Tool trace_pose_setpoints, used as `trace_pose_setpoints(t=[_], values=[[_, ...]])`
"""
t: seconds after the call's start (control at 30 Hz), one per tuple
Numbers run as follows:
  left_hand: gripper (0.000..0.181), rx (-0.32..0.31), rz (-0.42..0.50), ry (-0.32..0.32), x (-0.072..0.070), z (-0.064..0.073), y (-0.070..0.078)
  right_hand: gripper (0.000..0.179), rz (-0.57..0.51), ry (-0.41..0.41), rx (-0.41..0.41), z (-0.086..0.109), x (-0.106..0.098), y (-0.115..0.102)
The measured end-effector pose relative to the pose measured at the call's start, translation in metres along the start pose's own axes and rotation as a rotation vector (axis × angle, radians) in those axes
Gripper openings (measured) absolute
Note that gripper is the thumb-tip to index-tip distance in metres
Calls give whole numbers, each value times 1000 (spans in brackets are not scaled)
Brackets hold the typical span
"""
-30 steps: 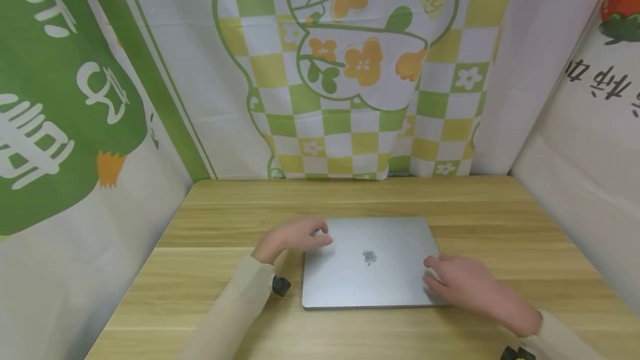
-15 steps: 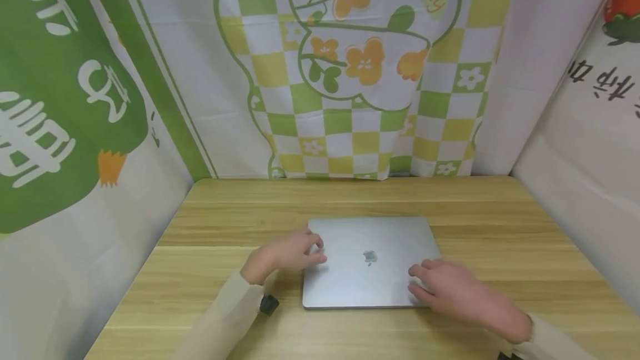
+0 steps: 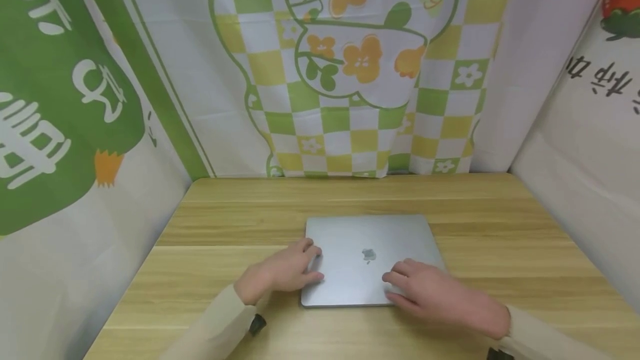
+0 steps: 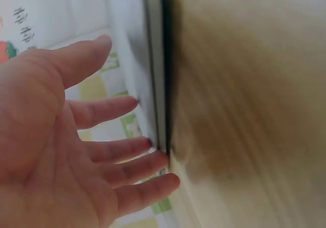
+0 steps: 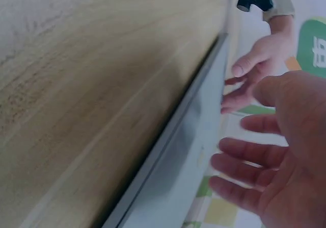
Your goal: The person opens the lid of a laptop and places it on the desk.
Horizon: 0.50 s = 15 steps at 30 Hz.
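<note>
A closed silver laptop [image 3: 350,238] with an apple logo on its lid lies flat on the wooden table. My left hand [image 3: 285,268] is at its left edge, fingers spread; in the left wrist view the left hand [image 4: 76,141] has its fingertips right at the laptop's side edge. Over the front right part of the lid is my right hand [image 3: 430,293], its fingers loosely bent and pointing left. Seen in the right wrist view, the right hand [image 5: 285,161] stands a little above the lid with nothing in its grasp.
The wooden table [image 3: 240,210] meets a hanging cloth with green and yellow checks [image 3: 350,126] at the back. Printed cloth walls [image 3: 150,210] stand at left and right. Both wrists wear a small black device [image 3: 257,325].
My right hand has moved left across the lid from the laptop's right edge. My left hand has slid down the left edge toward the front. The laptop stays in place.
</note>
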<state>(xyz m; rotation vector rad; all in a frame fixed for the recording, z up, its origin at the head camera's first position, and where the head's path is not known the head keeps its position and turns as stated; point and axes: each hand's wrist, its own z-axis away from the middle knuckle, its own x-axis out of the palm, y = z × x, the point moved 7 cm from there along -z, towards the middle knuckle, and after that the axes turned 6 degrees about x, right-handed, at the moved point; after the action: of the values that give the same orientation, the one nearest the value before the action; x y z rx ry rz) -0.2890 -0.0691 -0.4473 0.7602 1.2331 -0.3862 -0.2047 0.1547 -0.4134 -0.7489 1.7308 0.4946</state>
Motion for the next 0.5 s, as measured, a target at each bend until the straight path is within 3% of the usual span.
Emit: trace_pose_setpoints(t=[0.17, 0.5], values=[[64, 34, -63, 19, 6, 8, 3, 20, 13, 63, -155, -3, 5, -11], [68, 104, -107, 58, 10, 16, 0, 31, 131, 58, -292, -1, 14, -6]])
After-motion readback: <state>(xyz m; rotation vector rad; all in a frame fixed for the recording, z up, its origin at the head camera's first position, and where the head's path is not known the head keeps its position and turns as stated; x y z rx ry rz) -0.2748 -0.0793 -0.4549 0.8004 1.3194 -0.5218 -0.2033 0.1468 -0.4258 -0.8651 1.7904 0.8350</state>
